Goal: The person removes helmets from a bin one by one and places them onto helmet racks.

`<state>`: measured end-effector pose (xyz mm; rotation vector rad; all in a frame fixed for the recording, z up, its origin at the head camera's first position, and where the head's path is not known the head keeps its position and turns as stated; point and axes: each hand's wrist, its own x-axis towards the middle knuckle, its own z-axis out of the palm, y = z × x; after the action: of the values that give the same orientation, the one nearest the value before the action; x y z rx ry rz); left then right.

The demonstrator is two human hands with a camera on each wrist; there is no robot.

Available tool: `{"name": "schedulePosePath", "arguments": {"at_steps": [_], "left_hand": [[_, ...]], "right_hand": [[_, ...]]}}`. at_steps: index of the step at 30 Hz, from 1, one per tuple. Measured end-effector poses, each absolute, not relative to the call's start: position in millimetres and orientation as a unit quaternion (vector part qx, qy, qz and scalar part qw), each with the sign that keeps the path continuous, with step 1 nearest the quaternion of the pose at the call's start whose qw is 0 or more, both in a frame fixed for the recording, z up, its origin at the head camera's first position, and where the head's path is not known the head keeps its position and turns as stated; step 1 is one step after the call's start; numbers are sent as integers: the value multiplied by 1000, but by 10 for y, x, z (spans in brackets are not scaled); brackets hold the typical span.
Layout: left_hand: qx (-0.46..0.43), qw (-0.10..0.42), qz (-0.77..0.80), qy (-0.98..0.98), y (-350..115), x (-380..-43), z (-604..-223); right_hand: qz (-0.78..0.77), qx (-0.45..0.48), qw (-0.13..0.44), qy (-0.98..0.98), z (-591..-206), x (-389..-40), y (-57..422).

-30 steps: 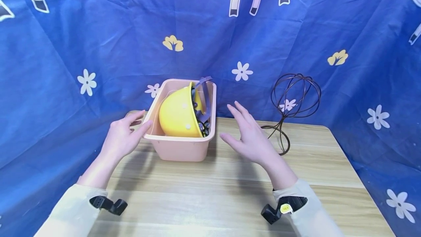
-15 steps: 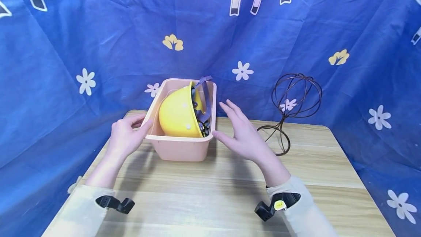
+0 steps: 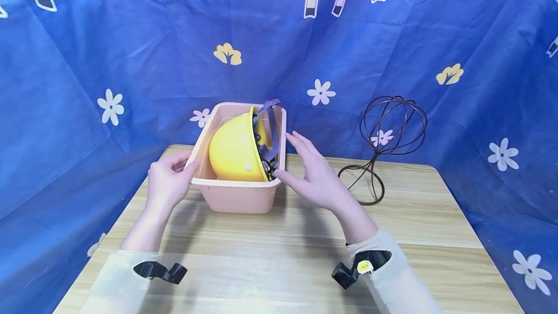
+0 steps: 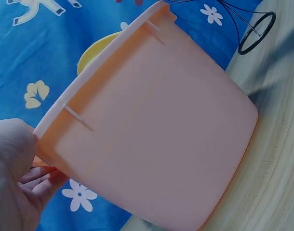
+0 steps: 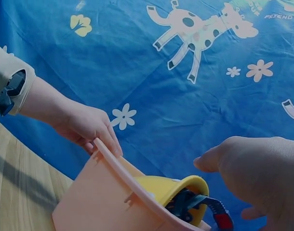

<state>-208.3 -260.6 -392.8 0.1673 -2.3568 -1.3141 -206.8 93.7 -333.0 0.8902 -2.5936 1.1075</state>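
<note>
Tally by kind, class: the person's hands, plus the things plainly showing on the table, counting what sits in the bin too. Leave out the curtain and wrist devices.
Hands: 2 (left hand, right hand)
Pink bin: 1
Yellow helmet: 1
Brown wire frame: 1
Total: 5

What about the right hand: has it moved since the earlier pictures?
Yes. In the head view, the right hand has moved leftward, closer to the pink bin, which has stayed in place.
</note>
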Motion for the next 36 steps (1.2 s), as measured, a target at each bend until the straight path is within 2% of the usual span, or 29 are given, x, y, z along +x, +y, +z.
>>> {"name": "schedulePosePath", "arguments": {"at_steps": [7, 22, 36], "left_hand": [[96, 198, -500, -837, -2562, -2082, -3924], [135, 201, -547, -801, -2525, -2078, -3960], [141, 205, -563, -788, -2491, -2057, -3932]], "right_hand": [[394, 306, 94, -862, -3361, -2130, 863], [464, 306, 92, -826, -3453, -2360, 657], [536, 260, 26, -803, -3503, -2566, 425]]}}
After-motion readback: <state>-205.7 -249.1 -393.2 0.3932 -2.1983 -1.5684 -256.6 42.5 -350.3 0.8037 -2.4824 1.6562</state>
